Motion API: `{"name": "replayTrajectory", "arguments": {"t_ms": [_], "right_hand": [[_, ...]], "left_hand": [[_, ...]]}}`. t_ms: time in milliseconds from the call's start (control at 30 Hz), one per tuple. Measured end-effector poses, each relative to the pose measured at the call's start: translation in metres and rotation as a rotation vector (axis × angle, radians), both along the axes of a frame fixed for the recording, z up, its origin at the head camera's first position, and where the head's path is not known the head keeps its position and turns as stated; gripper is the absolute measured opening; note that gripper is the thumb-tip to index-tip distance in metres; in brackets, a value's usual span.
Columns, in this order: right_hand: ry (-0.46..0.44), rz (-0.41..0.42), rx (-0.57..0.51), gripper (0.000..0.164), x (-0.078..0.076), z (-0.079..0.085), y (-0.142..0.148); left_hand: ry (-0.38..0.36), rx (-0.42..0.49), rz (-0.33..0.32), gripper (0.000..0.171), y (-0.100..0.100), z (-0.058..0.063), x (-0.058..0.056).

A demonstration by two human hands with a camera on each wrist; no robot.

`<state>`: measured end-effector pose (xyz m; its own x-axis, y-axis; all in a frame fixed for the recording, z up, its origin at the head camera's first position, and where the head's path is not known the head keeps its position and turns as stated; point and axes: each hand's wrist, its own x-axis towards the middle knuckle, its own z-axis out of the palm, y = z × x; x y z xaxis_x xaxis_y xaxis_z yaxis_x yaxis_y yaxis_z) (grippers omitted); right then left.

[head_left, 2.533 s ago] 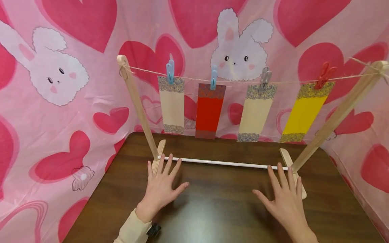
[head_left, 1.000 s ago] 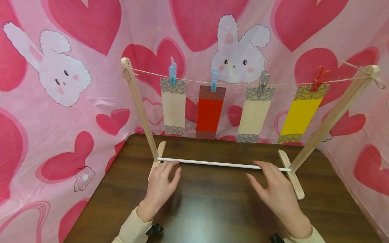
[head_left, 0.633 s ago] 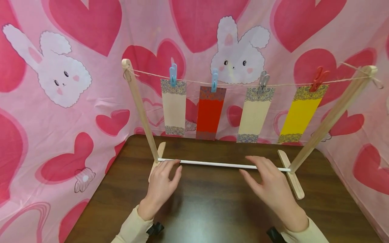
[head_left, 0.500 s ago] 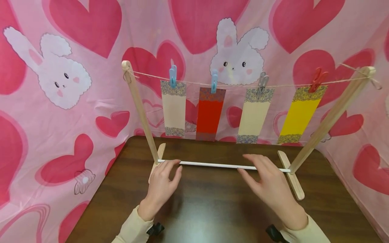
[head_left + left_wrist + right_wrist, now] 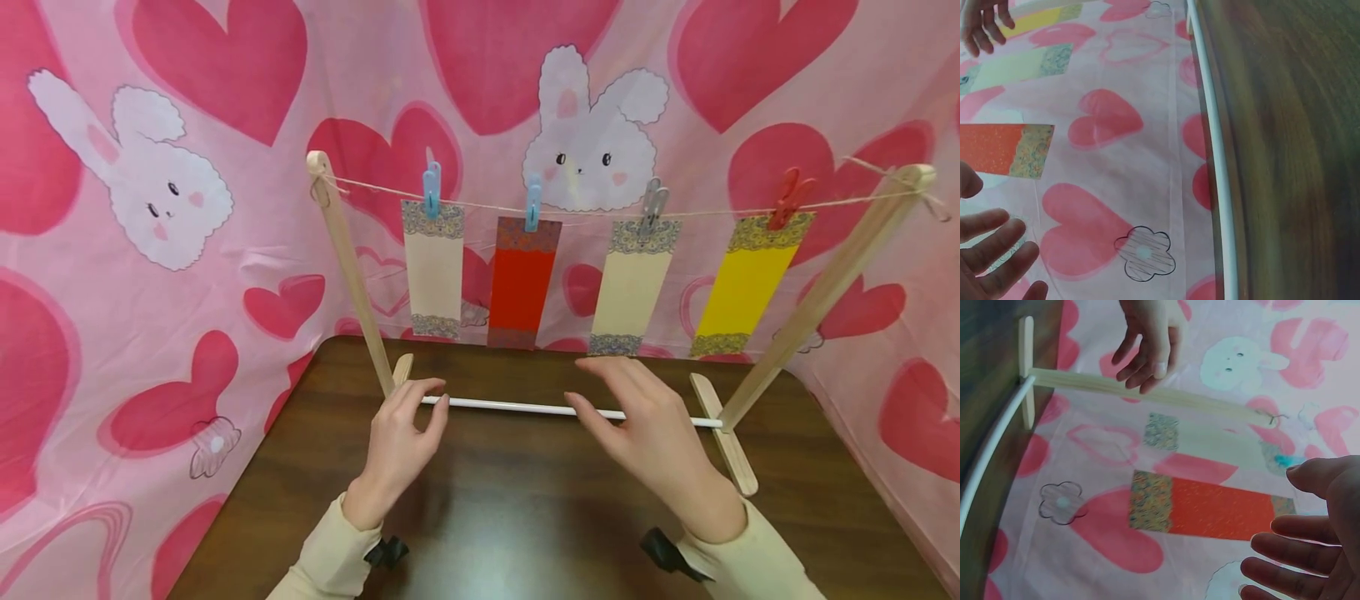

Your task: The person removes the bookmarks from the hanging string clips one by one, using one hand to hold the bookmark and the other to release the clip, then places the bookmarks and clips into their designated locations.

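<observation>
Both hands hang in front of the rack with fingers softly curved and thumbs set apart: the left hand (image 5: 401, 437) leaves a modest gap between thumb and forefinger, the right hand (image 5: 652, 442) a wider one, its forefinger just below the lower edge of the right cream card (image 5: 632, 287). The 2 palms turn inward, the forearms slanting up from the near edge in cream sleeves (image 5: 322, 554), each with a black strap (image 5: 663, 552) at the wrist. The hands hide parts of the white rod (image 5: 510, 406) in the head view, and the left hand covers most of the left foot (image 5: 403, 367). In the left wrist view the left hand is cut off by the frame's edge, its fingers overlapping a pale card; in the right wrist view the right hand is cropped too, and the colours look washed out. The left cream card (image 5: 435, 271), red card (image 5: 522, 279), right cream card and yellow card (image 5: 752, 283) hang from a thin, fibrous string (image 5: 480, 205) by 4 small clips; all 4 cards are rectangles with lacy patterned bands at both ends. The posts are pale wood with rounded tops, the rod smooth and slim, the table (image 5: 495, 500) dark, glossy wood grain.
</observation>
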<state>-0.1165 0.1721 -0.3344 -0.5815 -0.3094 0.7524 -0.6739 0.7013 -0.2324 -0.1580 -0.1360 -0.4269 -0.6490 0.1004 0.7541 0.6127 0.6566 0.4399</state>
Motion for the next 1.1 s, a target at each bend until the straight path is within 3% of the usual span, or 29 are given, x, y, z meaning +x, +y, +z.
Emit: {"name": "replayTrajectory", "arguments": {"t_ms": [200, 400, 767, 1100], "right_hand": [[0.026, 0.039, -0.021, 0.051, -0.007, 0.014, -0.009], [0.025, 0.052, -0.007, 0.034, -0.012, 0.024, -0.014], [0.042, 0.069, 0.019, 0.033, -0.022, 0.04, -0.03], [-0.013, 0.1, 0.006, 0.03, -0.03, 0.061, -0.043]], "left_hand": [[0.004, 0.034, -0.021, 0.023, -0.002, 0.007, -0.007], [0.019, 0.074, -0.033, 0.024, -0.002, 0.012, -0.014], [0.006, 0.169, -0.062, 0.027, -0.006, 0.021, -0.024], [-0.017, 0.274, -0.097, 0.024, -0.007, 0.038, -0.037]]}}
